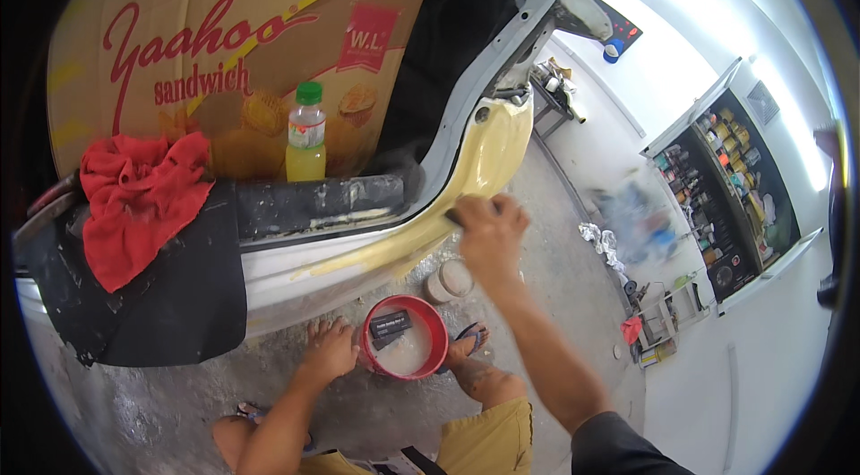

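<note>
My right hand is closed round a dark sanding pad, mostly hidden by my fingers, at the curved rear corner of a car body. Yellowish filler covers that corner and thins out along the white panel. Lower down, my left hand has its fingers apart, close by the left side of a red bucket. Cloudy liquid fills part of the bucket, and a black rectangular piece with pale print lies in it.
A printed cardboard sheet stands in the car's opening behind a green-capped bottle. A red cloth lies over a black mat. Beyond the bucket sits a round tub. At right, a cabinet holds several cans.
</note>
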Motion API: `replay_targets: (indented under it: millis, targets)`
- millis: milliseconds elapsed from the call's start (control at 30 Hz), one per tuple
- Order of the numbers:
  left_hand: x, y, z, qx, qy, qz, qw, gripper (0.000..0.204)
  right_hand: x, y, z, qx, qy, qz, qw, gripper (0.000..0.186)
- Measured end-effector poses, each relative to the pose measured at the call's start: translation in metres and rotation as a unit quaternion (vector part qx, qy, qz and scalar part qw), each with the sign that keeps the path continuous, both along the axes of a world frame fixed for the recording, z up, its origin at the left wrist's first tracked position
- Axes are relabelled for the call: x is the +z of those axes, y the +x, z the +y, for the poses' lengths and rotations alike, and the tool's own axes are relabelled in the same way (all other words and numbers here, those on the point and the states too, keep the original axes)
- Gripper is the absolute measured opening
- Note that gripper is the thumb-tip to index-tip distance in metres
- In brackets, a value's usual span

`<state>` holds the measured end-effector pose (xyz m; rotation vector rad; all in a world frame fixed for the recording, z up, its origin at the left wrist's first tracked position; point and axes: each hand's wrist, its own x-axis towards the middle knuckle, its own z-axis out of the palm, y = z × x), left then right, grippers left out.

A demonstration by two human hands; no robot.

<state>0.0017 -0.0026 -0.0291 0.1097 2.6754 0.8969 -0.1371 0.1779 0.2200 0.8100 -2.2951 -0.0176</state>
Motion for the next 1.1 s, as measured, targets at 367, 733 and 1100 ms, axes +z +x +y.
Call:
replay_targets:
  millis: [367,733,1100]
  targets:
    - [0.034,-0.015,0.048,-0.006,0.328,0.120,0.937,0.057,0.024,-0.011,0.074,0.037,-0.228,-0.046,0.972,0.022]
    - [-0.001,-0.083,0.204,0.230,0.245,0.087,0.938,0.039,-0.230,0.046,0.181,-0.074,-0.608,-0.637,0.468,0.024]
    - [-0.025,-0.108,0.213,0.248,0.513,-0.018,0.822,0.054,-0.238,0.005,0.200,0.001,-0.512,-0.575,0.638,0.067]
